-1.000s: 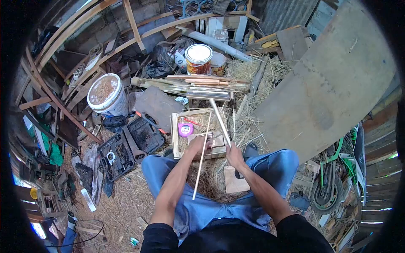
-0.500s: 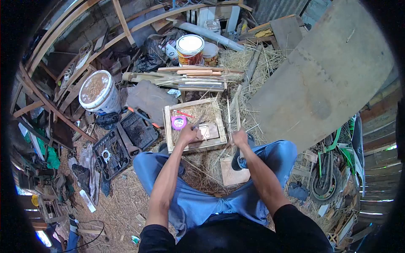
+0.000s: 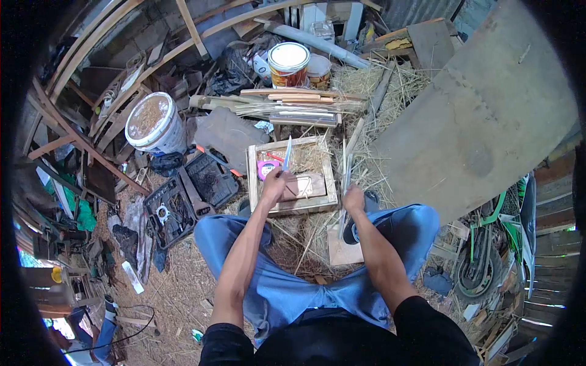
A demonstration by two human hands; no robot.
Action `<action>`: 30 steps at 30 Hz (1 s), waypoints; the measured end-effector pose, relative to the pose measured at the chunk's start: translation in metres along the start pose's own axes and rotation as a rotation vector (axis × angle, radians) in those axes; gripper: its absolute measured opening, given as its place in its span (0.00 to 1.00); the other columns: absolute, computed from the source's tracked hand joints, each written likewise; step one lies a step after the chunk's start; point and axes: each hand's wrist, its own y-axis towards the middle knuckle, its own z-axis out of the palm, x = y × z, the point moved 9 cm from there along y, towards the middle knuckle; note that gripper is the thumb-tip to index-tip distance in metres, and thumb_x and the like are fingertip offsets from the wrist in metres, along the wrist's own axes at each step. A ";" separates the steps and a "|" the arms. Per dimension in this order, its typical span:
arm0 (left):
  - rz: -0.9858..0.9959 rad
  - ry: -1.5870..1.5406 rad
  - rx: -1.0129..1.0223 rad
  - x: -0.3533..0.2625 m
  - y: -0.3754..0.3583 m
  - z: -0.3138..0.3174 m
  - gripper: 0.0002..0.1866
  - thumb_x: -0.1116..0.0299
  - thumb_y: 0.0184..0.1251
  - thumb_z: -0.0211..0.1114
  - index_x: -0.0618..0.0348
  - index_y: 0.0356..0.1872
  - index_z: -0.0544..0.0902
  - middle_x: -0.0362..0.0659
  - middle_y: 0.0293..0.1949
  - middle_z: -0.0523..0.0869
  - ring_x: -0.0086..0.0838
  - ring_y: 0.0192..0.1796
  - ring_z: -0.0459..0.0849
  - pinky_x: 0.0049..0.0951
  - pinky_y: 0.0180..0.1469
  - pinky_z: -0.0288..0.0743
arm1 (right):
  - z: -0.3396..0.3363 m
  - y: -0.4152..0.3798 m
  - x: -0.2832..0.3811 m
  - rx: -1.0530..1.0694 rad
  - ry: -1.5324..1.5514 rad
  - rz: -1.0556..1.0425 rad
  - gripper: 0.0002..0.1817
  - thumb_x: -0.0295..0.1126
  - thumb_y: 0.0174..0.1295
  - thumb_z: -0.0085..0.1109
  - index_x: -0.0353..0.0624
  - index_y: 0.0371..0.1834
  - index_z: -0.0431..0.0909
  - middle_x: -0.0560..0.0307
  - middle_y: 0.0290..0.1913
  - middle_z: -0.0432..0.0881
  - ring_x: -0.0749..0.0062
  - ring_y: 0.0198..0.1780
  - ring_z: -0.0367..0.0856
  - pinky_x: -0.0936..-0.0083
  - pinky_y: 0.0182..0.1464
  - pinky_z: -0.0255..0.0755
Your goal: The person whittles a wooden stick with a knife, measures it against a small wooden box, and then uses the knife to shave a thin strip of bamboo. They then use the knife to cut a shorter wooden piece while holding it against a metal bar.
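Observation:
My left hand [image 3: 274, 185] is closed round a knife, its blade [image 3: 287, 156] pointing up and away from me. It is over a shallow wooden box [image 3: 251, 177] between my knees. Inside the box, a pink tape measure [image 3: 267, 170] and a red pencil [image 3: 275, 156] lie by the knife, and a wooden block [image 3: 305, 186] with a bent pale strip on it sits nearer me. Just right of the box, my right hand [image 3: 353, 200] is closed on a thin pale strip [image 3: 347, 172] standing lengthwise. Its lower end is near a square board [image 3: 343, 247] by my foot.
An open tool case [image 3: 171, 210] lies left of the box. Behind are a white bucket of shavings [image 3: 152, 125], a paint bucket [image 3: 289, 64] and stacked wood strips [image 3: 299, 100]. A large board [image 3: 470, 128] leans at right, with a small wheel [image 3: 479, 271] below it.
The knife blade has swung up to point away from me. Both hands have stayed near the box. The whole view has shifted slightly as my head moved.

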 end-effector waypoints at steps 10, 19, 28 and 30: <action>0.068 -0.334 0.238 -0.027 -0.025 0.006 0.11 0.70 0.63 0.64 0.63 0.45 0.81 0.38 0.33 0.83 0.21 0.33 0.80 0.22 0.36 0.76 | 0.022 -0.083 0.187 0.531 0.340 -0.568 0.21 0.41 0.59 0.54 0.43 0.52 0.74 0.45 0.41 0.81 0.59 0.44 0.81 0.64 0.47 0.72; -0.398 0.539 0.674 0.071 -0.074 0.004 0.09 0.70 0.55 0.63 0.63 0.34 0.84 0.42 0.28 0.84 0.28 0.27 0.84 0.27 0.28 0.77 | 0.075 -0.145 0.112 0.653 0.043 -0.382 0.18 0.44 0.60 0.54 0.42 0.43 0.81 0.36 0.39 0.81 0.48 0.43 0.81 0.61 0.48 0.73; -0.539 0.758 0.284 0.253 -0.053 0.013 0.14 0.67 0.54 0.57 0.67 0.33 0.84 0.58 0.44 0.83 0.44 0.48 0.84 0.38 0.47 0.78 | 0.201 -0.154 -0.026 0.676 -0.173 0.009 0.22 0.46 0.63 0.51 0.40 0.50 0.76 0.33 0.49 0.77 0.41 0.53 0.74 0.56 0.55 0.69; -0.373 0.757 0.325 0.251 -0.052 0.036 0.19 0.68 0.52 0.57 0.72 0.43 0.80 0.64 0.44 0.81 0.49 0.51 0.81 0.36 0.51 0.76 | 0.218 -0.155 -0.039 0.650 -0.263 0.028 0.24 0.47 0.64 0.48 0.39 0.54 0.73 0.33 0.50 0.76 0.40 0.54 0.74 0.56 0.56 0.69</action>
